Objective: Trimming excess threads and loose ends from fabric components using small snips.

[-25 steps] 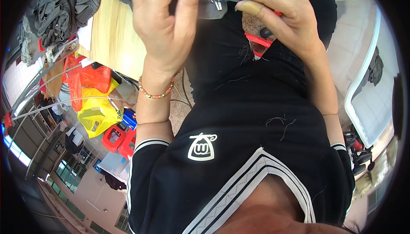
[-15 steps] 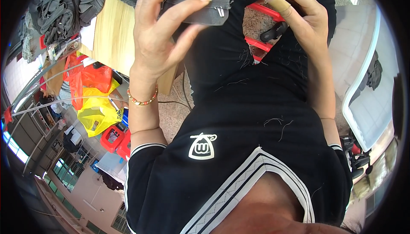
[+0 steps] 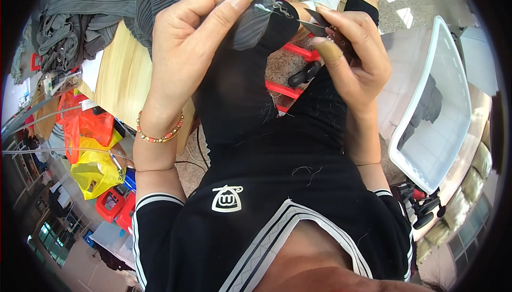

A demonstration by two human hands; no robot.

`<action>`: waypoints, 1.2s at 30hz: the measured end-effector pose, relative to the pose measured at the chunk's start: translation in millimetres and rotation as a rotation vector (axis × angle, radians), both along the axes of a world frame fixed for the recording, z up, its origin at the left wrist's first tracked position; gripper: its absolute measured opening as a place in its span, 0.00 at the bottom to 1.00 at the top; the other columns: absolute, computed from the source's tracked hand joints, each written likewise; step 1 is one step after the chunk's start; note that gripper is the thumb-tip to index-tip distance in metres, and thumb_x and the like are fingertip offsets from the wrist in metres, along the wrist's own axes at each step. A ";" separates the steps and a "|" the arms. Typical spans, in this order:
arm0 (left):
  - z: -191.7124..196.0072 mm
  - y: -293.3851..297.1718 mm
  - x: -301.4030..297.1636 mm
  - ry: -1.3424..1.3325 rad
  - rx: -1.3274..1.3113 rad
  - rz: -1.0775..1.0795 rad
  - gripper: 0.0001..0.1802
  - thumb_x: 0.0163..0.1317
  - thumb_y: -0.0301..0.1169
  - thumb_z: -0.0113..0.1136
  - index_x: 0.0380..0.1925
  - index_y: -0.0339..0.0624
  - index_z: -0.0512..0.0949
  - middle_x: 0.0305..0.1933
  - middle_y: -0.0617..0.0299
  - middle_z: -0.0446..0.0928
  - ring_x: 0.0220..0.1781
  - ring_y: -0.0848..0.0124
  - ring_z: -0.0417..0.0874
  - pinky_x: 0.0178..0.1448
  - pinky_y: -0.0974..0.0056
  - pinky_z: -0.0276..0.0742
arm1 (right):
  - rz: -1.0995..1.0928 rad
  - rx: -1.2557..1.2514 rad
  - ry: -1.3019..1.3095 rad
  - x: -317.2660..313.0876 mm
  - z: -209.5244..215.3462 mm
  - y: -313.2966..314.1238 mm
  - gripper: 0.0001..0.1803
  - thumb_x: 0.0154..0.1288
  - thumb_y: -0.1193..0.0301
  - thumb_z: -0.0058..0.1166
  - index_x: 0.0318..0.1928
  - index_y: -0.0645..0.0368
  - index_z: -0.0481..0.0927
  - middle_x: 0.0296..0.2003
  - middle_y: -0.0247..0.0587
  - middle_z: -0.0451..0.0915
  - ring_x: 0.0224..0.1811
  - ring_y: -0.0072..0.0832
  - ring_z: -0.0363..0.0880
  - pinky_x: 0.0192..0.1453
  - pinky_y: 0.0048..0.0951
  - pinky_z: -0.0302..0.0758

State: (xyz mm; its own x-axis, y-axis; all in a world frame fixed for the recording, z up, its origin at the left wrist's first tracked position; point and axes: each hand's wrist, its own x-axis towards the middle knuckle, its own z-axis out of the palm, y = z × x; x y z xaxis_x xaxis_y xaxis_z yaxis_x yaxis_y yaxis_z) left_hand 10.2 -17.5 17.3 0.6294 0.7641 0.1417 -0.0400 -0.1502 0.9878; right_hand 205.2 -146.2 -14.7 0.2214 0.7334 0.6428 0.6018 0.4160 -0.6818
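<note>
Since the earlier frames both hands have dropped lower in the picture and drawn apart, so the cloth between them now shows plainly. The left hand point(image 3: 186, 41), in the upper centre-left of the frame, is clamped on a piece of grey pleated fabric point(image 3: 250, 20), thumb and forefinger pinching its edge, where a short stitched seam shows. The right hand point(image 3: 354, 52), upper right of centre, is closed around a small pair of thread snips point(image 3: 316, 25), whose dark blades point left toward that seam and lie just beside it; whether they touch the cloth cannot be told. A beaded bracelet point(image 3: 159, 132) circles the left wrist. More grey fabric lies heaped point(image 3: 80, 20) on a wooden table point(image 3: 122, 78) in the upper left. A white plastic tray point(image 3: 442, 105) stands at the right edge of the frame. Orange and yellow bags point(image 3: 90, 148) sit at the left.
</note>
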 end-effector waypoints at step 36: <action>-20.3 9.2 12.2 0.071 0.050 0.044 0.11 0.72 0.27 0.61 0.46 0.31 0.87 0.40 0.64 0.86 0.42 0.83 0.81 0.49 0.78 0.73 | 0.007 0.013 0.036 -4.2 -16.4 11.9 0.25 0.49 0.75 0.76 0.51 0.58 0.87 0.35 0.35 0.79 0.31 0.21 0.75 0.33 0.21 0.71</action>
